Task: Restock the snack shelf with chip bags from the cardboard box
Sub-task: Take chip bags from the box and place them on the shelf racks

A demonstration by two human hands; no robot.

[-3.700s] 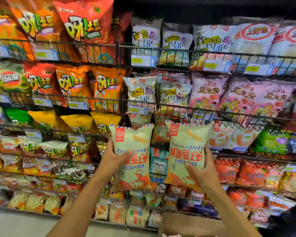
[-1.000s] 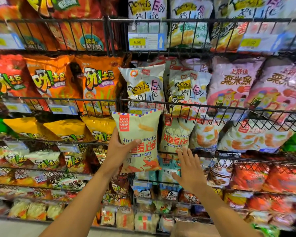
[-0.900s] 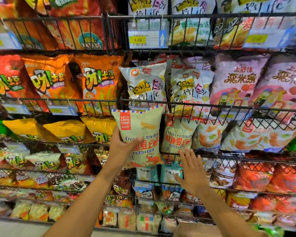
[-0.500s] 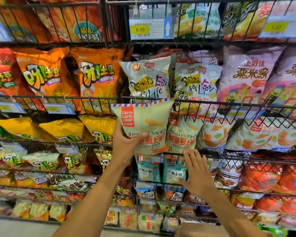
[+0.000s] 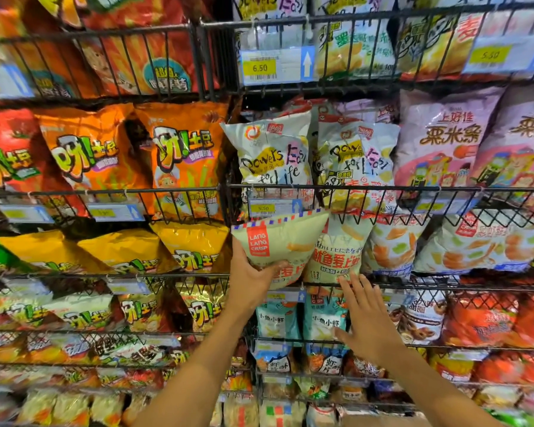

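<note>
Left hand [image 5: 253,282] grips one pale-green chip bag [image 5: 287,241]; a second matching bag [image 5: 336,254] sits on the wire shelf [image 5: 444,286], right hand [image 5: 364,325] splayed wide beneath.

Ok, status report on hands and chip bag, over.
Left hand grips Lang Lang Crisp bag at shelf front. Right hand open below matching shelved bag. Wire rail close above.
</note>
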